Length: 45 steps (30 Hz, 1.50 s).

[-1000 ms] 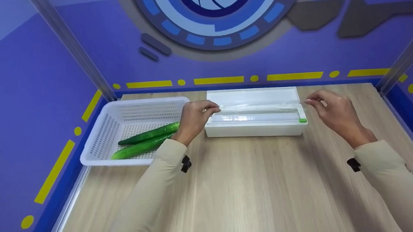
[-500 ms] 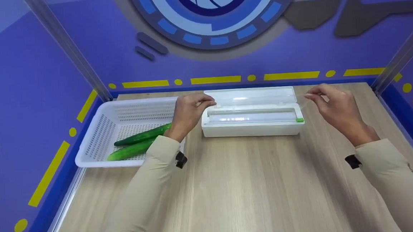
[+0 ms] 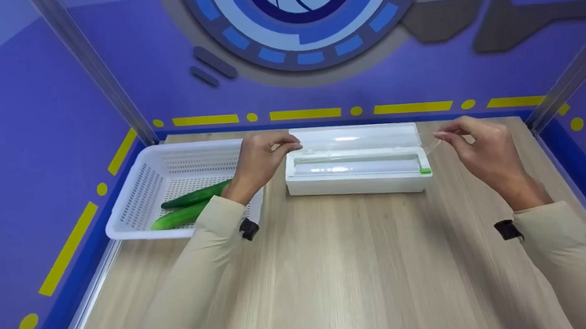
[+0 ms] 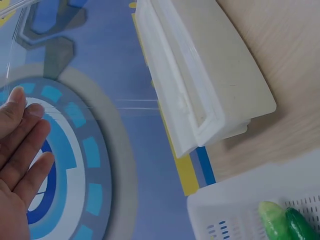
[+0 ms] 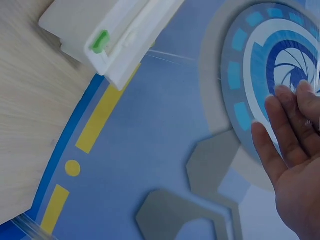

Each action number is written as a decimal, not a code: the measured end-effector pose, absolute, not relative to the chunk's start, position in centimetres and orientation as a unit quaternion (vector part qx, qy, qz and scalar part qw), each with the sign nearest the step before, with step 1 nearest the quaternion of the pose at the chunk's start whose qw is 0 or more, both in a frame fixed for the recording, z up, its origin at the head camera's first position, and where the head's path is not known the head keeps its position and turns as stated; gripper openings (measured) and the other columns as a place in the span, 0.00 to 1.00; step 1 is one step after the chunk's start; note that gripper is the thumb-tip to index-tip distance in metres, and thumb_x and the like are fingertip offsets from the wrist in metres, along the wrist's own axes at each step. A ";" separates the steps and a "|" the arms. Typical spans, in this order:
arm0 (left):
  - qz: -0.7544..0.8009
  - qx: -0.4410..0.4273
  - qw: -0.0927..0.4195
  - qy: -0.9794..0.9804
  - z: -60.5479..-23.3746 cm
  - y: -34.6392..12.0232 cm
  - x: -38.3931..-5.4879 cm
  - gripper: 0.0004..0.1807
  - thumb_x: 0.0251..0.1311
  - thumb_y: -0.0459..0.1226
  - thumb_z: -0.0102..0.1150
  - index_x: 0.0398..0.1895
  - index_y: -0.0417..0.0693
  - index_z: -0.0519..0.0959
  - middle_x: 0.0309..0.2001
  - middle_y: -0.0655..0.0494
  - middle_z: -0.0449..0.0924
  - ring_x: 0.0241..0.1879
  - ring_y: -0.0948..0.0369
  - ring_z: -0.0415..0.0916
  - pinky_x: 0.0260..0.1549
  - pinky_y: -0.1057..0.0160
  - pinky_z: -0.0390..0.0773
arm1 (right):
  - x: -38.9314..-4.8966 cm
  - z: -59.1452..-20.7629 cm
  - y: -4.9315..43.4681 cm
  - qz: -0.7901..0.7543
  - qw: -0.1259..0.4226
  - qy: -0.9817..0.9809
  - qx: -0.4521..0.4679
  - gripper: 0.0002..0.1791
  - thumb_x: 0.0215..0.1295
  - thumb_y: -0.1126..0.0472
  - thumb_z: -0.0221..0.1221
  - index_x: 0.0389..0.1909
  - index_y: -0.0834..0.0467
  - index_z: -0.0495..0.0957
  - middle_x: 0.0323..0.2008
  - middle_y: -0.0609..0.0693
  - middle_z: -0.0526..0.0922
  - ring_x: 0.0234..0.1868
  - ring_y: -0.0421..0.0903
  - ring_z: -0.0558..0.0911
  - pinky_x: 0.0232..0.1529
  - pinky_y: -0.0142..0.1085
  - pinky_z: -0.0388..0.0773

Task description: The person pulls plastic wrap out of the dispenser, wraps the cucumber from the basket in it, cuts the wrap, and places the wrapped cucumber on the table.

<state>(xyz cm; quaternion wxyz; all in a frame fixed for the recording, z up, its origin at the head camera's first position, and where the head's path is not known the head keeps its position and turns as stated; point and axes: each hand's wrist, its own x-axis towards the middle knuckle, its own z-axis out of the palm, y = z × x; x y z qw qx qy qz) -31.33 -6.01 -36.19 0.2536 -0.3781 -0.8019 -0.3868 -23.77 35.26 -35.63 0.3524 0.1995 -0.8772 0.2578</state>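
Observation:
My left hand [image 3: 261, 161] pinches one corner of a clear sheet of cling film [image 4: 137, 104] between thumb and forefinger. My right hand [image 3: 488, 147] pinches the opposite corner the same way, its other fingers loosely extended in the right wrist view. Between them the film stretches above a white cling film dispenser [image 3: 358, 185], faintly visible as shiny streaks. The dispenser's lid [image 3: 316, 136] is tipped back, showing the film roll [image 3: 344, 168] inside. A green slider [image 3: 425, 170] sits at its right end. Both hands are raised at the dispenser's two ends.
At the left stands a white perforated basket [image 3: 115, 223] holding two cucumbers, a dark green one [image 3: 198, 195] and a lighter one [image 3: 179, 217]. My left forearm passes over its right side. A blue printed wall [image 3: 319, 94] closes off the back of the wooden table [image 3: 350, 262].
Both hands have moved slightly apart and up, drawing the film up off the dispenser. The view has shifted a little.

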 end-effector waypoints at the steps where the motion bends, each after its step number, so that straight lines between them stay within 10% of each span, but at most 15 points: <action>1: -0.386 -0.382 0.254 -0.800 -36.1 -6.0 -31.2 0.05 0.66 0.36 0.72 0.37 0.42 0.92 0.36 0.53 0.91 0.36 0.58 0.88 0.40 0.58 0.85 | -23.6 -35.6 35.4 0.258 0.346 -0.879 0.201 0.04 0.63 0.71 0.72 0.38 0.64 0.88 0.35 0.54 0.91 0.37 0.35 0.84 0.45 0.17 0.69; 7: -0.409 -0.384 0.208 -0.801 -36.0 -5.9 -30.3 0.05 0.67 0.36 0.71 0.40 0.42 0.90 0.43 0.52 0.91 0.31 0.58 0.85 0.41 0.59 0.84 | -22.4 -35.1 36.5 0.280 0.289 -0.890 0.215 0.07 0.60 0.75 0.73 0.37 0.62 0.89 0.34 0.51 0.90 0.41 0.19 0.77 0.43 0.15 0.71; 12: -0.445 -0.385 0.111 -0.801 -36.3 -6.1 -29.1 0.05 0.70 0.35 0.68 0.41 0.41 0.86 0.46 0.52 0.91 0.47 0.57 0.88 0.53 0.57 0.83 | -21.2 -34.6 37.2 0.288 0.203 -0.910 0.218 0.08 0.63 0.73 0.72 0.36 0.57 0.89 0.34 0.46 0.90 0.38 0.25 0.81 0.41 0.16 0.73; 19: -0.446 -0.389 0.021 -0.806 -37.5 -6.8 -27.4 0.05 0.72 0.36 0.67 0.40 0.42 0.85 0.36 0.54 0.89 0.33 0.58 0.84 0.36 0.62 0.81 | -19.6 -34.9 37.5 0.303 0.076 -0.924 0.221 0.02 0.68 0.65 0.71 0.37 0.55 0.88 0.34 0.39 0.88 0.36 0.35 0.84 0.39 0.22 0.77; 26: -0.416 -0.399 -0.043 -0.816 -39.1 -7.4 -26.1 0.03 0.72 0.35 0.67 0.40 0.44 0.85 0.37 0.57 0.90 0.37 0.63 0.86 0.40 0.60 0.83 | -18.7 -36.5 37.4 0.334 -0.019 -0.914 0.231 0.04 0.71 0.65 0.69 0.37 0.52 0.87 0.34 0.40 0.87 0.34 0.37 0.83 0.38 0.29 0.82; 45: -0.375 -0.361 -0.077 -0.850 -46.0 -7.2 -23.0 0.04 0.71 0.38 0.68 0.38 0.49 0.85 0.36 0.63 0.89 0.39 0.66 0.86 0.44 0.59 0.84 | -16.6 -44.3 36.6 0.382 -0.090 -0.905 0.166 0.02 0.71 0.62 0.69 0.39 0.50 0.86 0.34 0.43 0.86 0.36 0.40 0.83 0.40 0.32 0.81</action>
